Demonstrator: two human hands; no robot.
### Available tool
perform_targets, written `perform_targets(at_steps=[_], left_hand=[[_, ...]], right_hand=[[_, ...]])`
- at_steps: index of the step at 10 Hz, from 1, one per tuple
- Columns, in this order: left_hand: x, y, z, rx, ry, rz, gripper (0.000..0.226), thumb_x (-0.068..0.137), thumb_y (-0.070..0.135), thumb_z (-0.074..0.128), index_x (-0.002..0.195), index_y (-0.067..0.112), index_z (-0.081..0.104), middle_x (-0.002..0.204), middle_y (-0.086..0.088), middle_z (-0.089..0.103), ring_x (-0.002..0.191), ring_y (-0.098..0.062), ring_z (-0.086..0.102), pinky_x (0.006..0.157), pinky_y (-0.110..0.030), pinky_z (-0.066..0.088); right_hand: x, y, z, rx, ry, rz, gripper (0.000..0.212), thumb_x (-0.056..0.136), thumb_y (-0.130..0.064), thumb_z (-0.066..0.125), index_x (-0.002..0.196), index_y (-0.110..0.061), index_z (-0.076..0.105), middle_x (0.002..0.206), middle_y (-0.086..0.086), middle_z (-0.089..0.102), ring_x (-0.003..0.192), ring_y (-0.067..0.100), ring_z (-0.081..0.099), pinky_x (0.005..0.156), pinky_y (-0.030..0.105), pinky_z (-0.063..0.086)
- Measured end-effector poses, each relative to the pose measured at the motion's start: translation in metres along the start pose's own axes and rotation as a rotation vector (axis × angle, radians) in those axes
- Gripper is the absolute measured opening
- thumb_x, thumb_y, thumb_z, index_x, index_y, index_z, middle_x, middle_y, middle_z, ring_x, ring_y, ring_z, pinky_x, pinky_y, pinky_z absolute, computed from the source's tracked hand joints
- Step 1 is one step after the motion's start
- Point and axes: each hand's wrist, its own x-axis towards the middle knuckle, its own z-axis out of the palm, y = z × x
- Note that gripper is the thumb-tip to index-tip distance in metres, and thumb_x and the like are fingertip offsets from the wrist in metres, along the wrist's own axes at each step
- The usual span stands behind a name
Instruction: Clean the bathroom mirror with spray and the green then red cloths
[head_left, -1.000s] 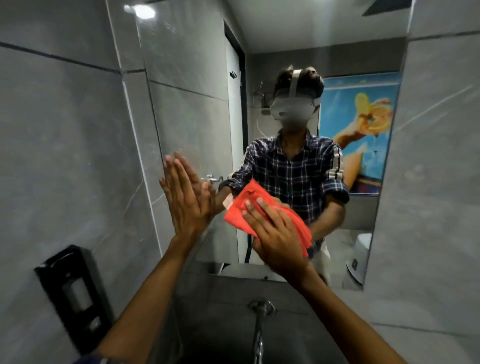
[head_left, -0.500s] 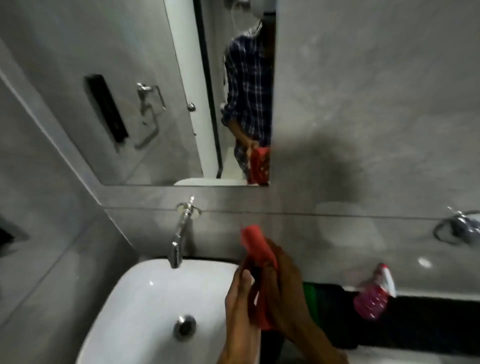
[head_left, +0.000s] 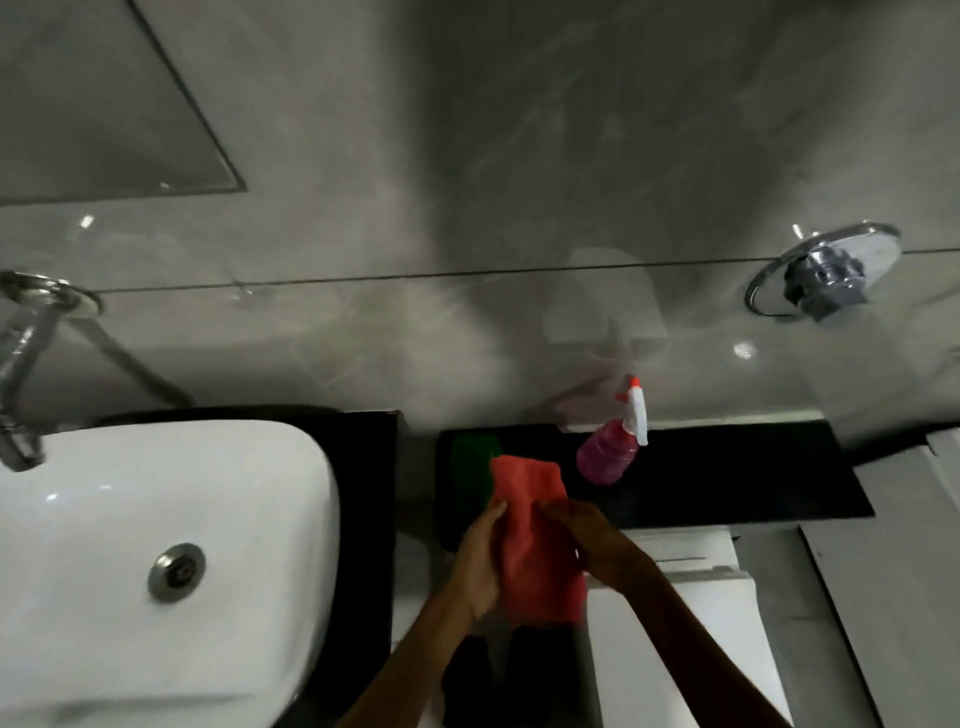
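Both hands hold the red cloth (head_left: 535, 540) in front of me, above the edge of the black ledge (head_left: 753, 467). My left hand (head_left: 480, 561) grips its left side and my right hand (head_left: 592, 540) pinches its right side. The green cloth (head_left: 470, 467) lies on the ledge just behind the red one, partly hidden by it. The spray bottle (head_left: 610, 447), pink with a white and red trigger head, stands on the ledge right of the cloths. Only the mirror's lower right corner (head_left: 130, 130) shows at the top left.
A white basin (head_left: 156, 545) with a metal drain sits at the left, with a chrome tap (head_left: 21, 374) above it. A chrome wall fitting (head_left: 826, 275) sticks out at the upper right. A white toilet cistern (head_left: 691, 613) lies below the ledge.
My view has swung down and right, from the mirror to the ledge. My hands left the mirror glass and now both hold the red cloth low over the ledge.
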Motion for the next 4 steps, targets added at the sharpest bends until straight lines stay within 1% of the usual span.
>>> perform_targets(at_steps=[1,2,3,4], left_hand=[[0.058,0.002,0.007,0.035,0.019,0.053,0.044,0.104,0.042,0.055,0.139,0.018,0.064,0.147,-0.025,0.062,0.12,-0.034,0.065,0.107,-0.054,0.052],[0.098,0.005,0.009,0.128,0.104,0.186,0.041,0.105,0.032,0.055,0.145,0.026,0.058,0.147,-0.012,0.062,0.126,-0.029,0.061,0.098,-0.046,0.053],[0.105,0.01,0.01,0.341,0.259,0.308,0.046,0.105,0.014,0.057,0.151,0.012,0.055,0.152,-0.013,0.06,0.138,-0.032,0.057,0.112,-0.043,0.048],[0.082,0.002,0.002,0.532,0.374,0.471,0.045,0.105,0.007,0.055,0.15,0.003,0.055,0.157,-0.017,0.055,0.145,-0.032,0.053,0.122,-0.038,0.041]], right_hand=[[0.056,-0.002,-0.012,-0.066,0.099,-0.046,0.034,0.103,-0.008,0.061,0.135,0.003,0.057,0.131,0.029,0.065,0.12,0.045,0.065,0.103,0.055,0.056],[0.092,-0.004,-0.009,-0.218,0.228,-0.133,0.039,0.104,-0.001,0.054,0.143,0.004,0.049,0.138,0.029,0.06,0.127,0.046,0.06,0.109,0.056,0.05],[0.101,-0.004,-0.007,-0.278,0.316,-0.224,0.05,0.102,0.005,0.052,0.151,0.002,0.043,0.145,0.025,0.059,0.132,0.043,0.058,0.115,0.05,0.045],[0.084,0.009,-0.003,-0.336,0.319,-0.272,0.048,0.104,0.006,0.045,0.151,0.004,0.042,0.141,0.03,0.059,0.132,0.046,0.057,0.117,0.051,0.043]])
